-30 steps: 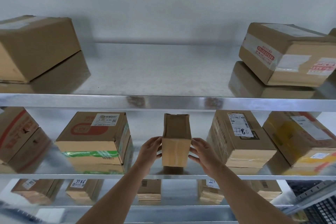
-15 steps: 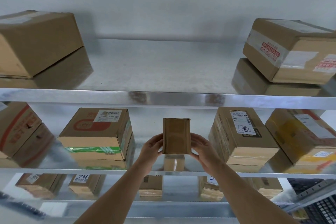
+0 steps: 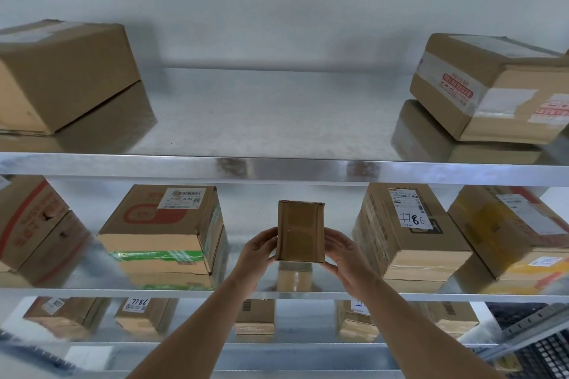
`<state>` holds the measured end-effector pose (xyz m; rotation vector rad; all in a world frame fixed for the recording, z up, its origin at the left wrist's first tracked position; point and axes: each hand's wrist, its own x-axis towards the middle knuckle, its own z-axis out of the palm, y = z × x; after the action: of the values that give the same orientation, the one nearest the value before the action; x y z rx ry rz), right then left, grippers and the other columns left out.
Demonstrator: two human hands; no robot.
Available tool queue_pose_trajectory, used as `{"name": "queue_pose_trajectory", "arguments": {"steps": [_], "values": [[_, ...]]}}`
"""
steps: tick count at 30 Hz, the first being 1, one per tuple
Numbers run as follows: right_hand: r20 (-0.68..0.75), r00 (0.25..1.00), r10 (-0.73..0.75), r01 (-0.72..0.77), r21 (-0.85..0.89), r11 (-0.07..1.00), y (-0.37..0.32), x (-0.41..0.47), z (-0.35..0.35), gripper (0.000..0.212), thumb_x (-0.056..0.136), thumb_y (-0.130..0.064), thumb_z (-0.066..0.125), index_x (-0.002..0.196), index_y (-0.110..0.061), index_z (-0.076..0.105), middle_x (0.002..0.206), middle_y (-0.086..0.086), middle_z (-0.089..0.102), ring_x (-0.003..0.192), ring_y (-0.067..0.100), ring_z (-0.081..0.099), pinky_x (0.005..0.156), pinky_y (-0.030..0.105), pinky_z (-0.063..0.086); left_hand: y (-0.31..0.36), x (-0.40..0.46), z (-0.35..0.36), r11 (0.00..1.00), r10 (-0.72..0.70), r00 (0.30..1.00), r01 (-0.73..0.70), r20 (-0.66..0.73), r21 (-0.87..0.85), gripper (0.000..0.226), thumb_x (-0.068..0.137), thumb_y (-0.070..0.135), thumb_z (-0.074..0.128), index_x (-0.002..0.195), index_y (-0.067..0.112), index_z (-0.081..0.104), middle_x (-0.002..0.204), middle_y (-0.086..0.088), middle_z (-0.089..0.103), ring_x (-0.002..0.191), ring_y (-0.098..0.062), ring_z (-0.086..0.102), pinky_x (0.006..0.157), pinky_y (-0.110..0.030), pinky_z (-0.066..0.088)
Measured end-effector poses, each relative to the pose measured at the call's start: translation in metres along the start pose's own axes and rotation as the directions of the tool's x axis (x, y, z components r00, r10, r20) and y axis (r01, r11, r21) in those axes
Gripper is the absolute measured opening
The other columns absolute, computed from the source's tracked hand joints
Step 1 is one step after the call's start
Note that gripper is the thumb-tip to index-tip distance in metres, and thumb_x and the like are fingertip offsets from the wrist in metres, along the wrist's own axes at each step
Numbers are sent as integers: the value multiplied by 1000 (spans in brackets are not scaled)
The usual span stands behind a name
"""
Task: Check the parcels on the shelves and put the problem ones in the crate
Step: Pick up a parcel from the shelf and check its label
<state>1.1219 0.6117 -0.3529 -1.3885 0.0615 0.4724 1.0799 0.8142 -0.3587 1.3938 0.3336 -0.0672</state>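
A small taped brown parcel [image 3: 301,231] is held upright just above the middle shelf [image 3: 92,289], its reflection showing in the metal below. My left hand [image 3: 257,251] grips its left side and my right hand [image 3: 340,251] grips its right side. A plain taped face of the parcel is turned toward me; no label shows on it. A dark crate [image 3: 542,348] is partly in view at the bottom right.
A green-taped box [image 3: 163,231] sits left of the held parcel, a box marked 7786 [image 3: 406,231] to its right, a yellow-taped box [image 3: 517,237] beyond. The top shelf [image 3: 277,168] has boxes at both ends. Several small boxes stand on the lower shelf.
Both hands lifted the small parcel off the middle shelf and tipped it, so a broad taped face now points toward me.
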Motion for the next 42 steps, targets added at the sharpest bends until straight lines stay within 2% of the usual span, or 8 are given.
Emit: {"name": "queue_pose_trajectory", "arguments": {"steps": [7,13,15,18,21,27,33,42], "values": [[4,1000,13,-12,-55,998,-7,-5,5,28,106,-32,55,129,-21,66,124,-4,74,118,16,69,116,56,39,5,-2,0,1000,-25,1000,25,-6,9,25,109,23,50,120,24,72,109,6,80,100,-10,76,74,-22,60],[-28,999,23,-26,-121,992,-15,-9,10,27,108,-39,46,122,-29,67,120,-8,73,116,14,64,114,56,33,3,6,-4,994,19,999,-15,-35,112,32,110,31,48,133,25,69,127,7,72,112,-4,65,93,-19,52],[-45,999,23,-28,-110,994,-14,-7,10,28,110,-36,44,120,-26,68,120,-2,73,118,18,64,117,57,33,4,8,-5,994,5,999,-1,-37,111,29,110,30,47,128,27,70,124,10,72,113,-2,63,97,-21,50],[-48,998,42,-46,-84,995,-12,-5,9,30,110,-36,44,126,-24,67,123,1,73,121,22,66,119,59,36,4,8,-5,996,-25,1000,25,-7,86,29,111,28,44,128,26,68,123,6,75,115,-5,67,90,-17,52],[-40,998,53,-56,-98,994,-11,-5,9,34,109,-43,43,126,-24,66,125,-1,73,122,20,65,117,56,37,4,9,-6,994,2,1000,-1,-6,107,32,112,26,42,131,19,67,123,3,74,104,3,69,77,-8,53],[-66,996,58,-67,-137,988,-8,-1,7,33,111,-41,40,124,-19,60,127,1,69,119,20,64,117,53,40,4,12,-8,995,-12,999,14,-30,94,31,113,28,41,126,23,68,123,1,74,117,-15,67,86,-27,53],[-69,997,-18,9,-138,990,-17,2,12,25,111,-27,45,121,-21,67,121,2,74,118,21,66,115,54,44,9,12,-6,998,-4,1000,4,-4,62,31,112,21,44,132,23,67,122,-1,76,105,-12,74,71,-21,59],[-59,998,-19,11,-134,991,-22,-2,15,27,111,-25,43,123,-21,67,120,2,74,114,19,69,111,51,49,9,12,-5,999,-20,1000,19,4,51,34,112,22,43,139,21,64,121,0,77,109,-13,73,71,-20,59]]}}
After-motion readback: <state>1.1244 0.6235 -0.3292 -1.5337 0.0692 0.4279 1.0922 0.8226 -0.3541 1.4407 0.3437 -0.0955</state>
